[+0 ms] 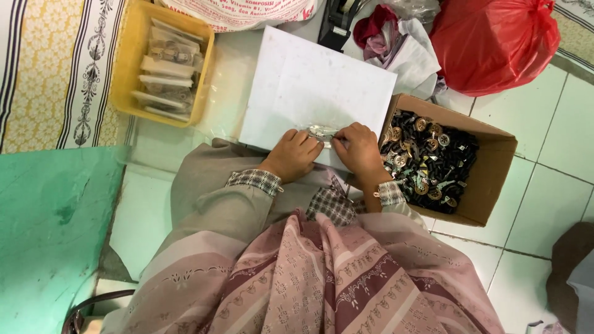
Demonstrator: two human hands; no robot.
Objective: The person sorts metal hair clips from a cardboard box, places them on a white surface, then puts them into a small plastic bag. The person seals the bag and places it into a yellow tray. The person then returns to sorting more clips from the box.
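Far to the left of the left hand (292, 153) sits a yellow tray (131, 74) stacked with small clear packets (166, 74). The left hand's grip is pressed together on the near end of a small clear packet (321, 131), which lies at the lower edge of a white board (309, 80) just beyond both hands. The right hand (359, 150) pinches the same packet's other end. Just right of that grip, a cardboard box (489, 179) holds dark and metal small parts (427, 161). A red plastic bag (495, 43) lies beyond it.
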